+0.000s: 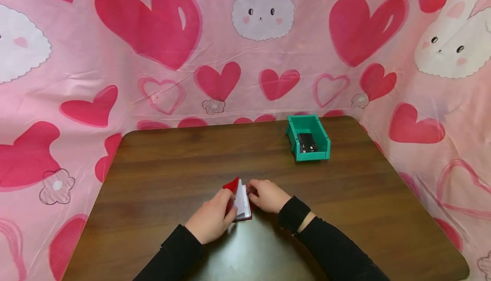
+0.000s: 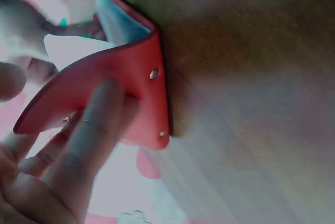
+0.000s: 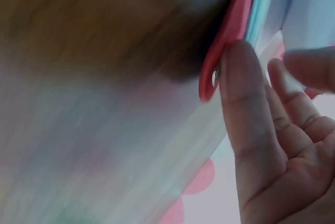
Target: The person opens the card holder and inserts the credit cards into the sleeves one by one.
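A small red card holder (image 1: 242,202) with white inner leaves lies partly opened on the table. In the head view, my left hand (image 1: 212,216) is at its left side and grips the raised front cover. The left wrist view shows the thumb pressed on the red cover (image 2: 144,106), which has metal studs, and fingers at its far edge. At the right side is my right hand (image 1: 268,195). One finger of it touches a red tab (image 3: 208,85) with a metal snap, while another digit stands apart, as the right wrist view shows.
Toward the back right of the brown table (image 1: 184,157) stands a green bin (image 1: 312,156) with a dark flat object (image 1: 307,143) in it. A pink curtain (image 1: 245,50) printed with hearts and rabbits hangs behind the table and along its sides.
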Demonstrator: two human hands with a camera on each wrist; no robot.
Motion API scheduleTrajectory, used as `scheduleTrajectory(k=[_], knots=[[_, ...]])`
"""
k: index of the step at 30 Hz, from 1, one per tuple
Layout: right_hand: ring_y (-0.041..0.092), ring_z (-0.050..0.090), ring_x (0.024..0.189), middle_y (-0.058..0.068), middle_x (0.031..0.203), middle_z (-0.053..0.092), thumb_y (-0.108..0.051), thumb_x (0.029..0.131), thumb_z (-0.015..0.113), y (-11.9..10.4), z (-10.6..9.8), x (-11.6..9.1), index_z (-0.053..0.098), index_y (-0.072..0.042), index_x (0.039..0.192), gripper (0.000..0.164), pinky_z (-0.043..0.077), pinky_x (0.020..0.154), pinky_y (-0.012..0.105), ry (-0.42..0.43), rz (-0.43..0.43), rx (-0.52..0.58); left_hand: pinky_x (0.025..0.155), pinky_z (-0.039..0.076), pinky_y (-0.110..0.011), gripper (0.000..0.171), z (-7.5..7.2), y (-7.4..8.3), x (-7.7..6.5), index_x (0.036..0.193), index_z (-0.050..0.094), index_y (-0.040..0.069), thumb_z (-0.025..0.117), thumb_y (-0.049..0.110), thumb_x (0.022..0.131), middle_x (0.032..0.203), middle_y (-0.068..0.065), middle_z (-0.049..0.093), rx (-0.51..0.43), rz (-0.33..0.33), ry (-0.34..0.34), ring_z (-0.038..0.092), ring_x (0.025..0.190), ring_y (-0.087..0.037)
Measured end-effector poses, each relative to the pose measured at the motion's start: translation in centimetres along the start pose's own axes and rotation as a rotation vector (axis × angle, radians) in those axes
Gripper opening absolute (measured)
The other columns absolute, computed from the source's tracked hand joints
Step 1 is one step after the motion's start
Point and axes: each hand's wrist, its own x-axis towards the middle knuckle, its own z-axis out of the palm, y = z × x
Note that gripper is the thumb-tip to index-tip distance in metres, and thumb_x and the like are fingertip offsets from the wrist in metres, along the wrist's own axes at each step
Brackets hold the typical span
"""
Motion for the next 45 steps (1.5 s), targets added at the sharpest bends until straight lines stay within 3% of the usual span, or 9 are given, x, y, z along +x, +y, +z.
scheduleTrajectory(k=[9,12,16,21,30,34,38,41,45], knots=[[0.012,0.050,0.069,-0.003,0.083,0.055,-0.054,0.081,0.066,-1.6,1.0,0.2,0.061,-0.014,0.103,0.047,0.047,0.065,0.024,0.067,-0.007,-0.165,0.047,0.035,-0.026,0.036,-0.8,-0.6,0.2,0.077,0.047,0.018,0.064,0.049,0.085,0.063,0.003,0.046,-0.155,-0.232,0.093,0.041,0.053,-0.012],[0.012,0.050,0.068,-0.004,0.083,0.054,-0.060,0.079,0.065,-2.0,1.3,0.5,0.060,-0.014,0.102,0.052,0.047,0.064,0.025,0.058,-0.015,-0.209,0.046,0.035,-0.025,0.033,-0.8,-0.9,0.1,0.077,0.045,0.017,0.069,0.039,0.085,0.061,0.003,0.045,-0.140,-0.236,0.106,0.041,0.051,-0.012],[0.012,0.051,0.077,-0.005,0.092,0.053,-0.046,0.074,0.077,-1.8,1.2,0.7,0.056,-0.016,0.114,0.054,0.050,0.074,0.027,-0.021,-0.007,-0.169,0.048,0.037,-0.026,0.023,-0.9,-1.4,-0.1,0.082,0.042,0.013,0.065,0.016,0.086,0.060,0.000,0.045,-0.101,-0.237,0.149,0.043,0.051,-0.014],[0.015,0.054,0.093,0.001,0.114,0.055,-0.042,0.068,0.082,-2.0,1.4,1.1,0.046,-0.014,0.132,0.079,0.049,0.092,0.037,-0.035,-0.005,-0.129,0.061,0.047,-0.032,0.021,-1.4,-2.3,-0.6,0.100,0.047,0.012,0.063,0.009,0.087,0.078,-0.007,0.059,-0.111,-0.310,0.140,0.051,0.061,-0.018],[0.011,0.047,0.082,-0.004,0.096,0.048,-0.064,0.066,0.073,-2.7,2.3,1.2,0.055,-0.023,0.132,0.079,0.050,0.071,0.023,0.047,-0.029,-0.207,0.081,0.053,-0.043,0.028,-1.4,-2.6,-0.8,0.115,0.050,0.010,0.062,0.012,0.090,0.103,-0.010,0.062,-0.183,-0.385,0.024,0.057,0.076,-0.020],[0.010,0.049,0.094,-0.007,0.108,0.052,-0.065,0.071,0.067,-2.7,2.4,1.1,0.058,-0.023,0.127,0.070,0.050,0.083,0.024,0.045,-0.190,-0.158,0.076,0.054,-0.040,0.027,-1.5,-2.7,-0.7,0.114,0.050,0.008,0.061,0.011,0.090,0.100,-0.011,0.062,-0.189,-0.383,0.037,0.056,0.074,-0.019],[0.010,0.050,0.104,-0.005,0.120,0.055,-0.066,0.078,0.060,-2.8,2.6,1.0,0.059,-0.024,0.128,0.065,0.046,0.091,0.026,-0.059,-0.376,-0.216,0.066,0.050,-0.036,0.018,-1.8,-3.1,-1.0,0.109,0.053,0.008,0.055,0.016,0.094,0.092,-0.009,0.062,-0.140,-0.383,0.076,0.055,0.070,-0.019],[0.011,0.048,0.105,-0.003,0.121,0.054,-0.061,0.083,0.058,-3.0,2.6,0.9,0.054,-0.031,0.135,0.060,0.044,0.093,0.028,-0.107,-0.447,-0.312,0.073,0.050,-0.040,0.015,-1.9,-3.4,-1.2,0.103,0.056,0.008,0.054,0.021,0.095,0.098,-0.009,0.059,-0.035,-0.356,0.176,0.055,0.080,-0.023],[0.011,0.046,0.102,-0.002,0.119,0.052,-0.050,0.089,0.058,-3.0,2.7,0.8,0.048,-0.037,0.138,0.052,0.043,0.092,0.030,-0.119,-0.463,-0.375,0.087,0.046,-0.046,0.011,-1.8,-3.0,-1.1,0.095,0.059,0.008,0.062,0.017,0.090,0.107,-0.009,0.055,0.102,-0.156,0.331,0.052,0.096,-0.026]])
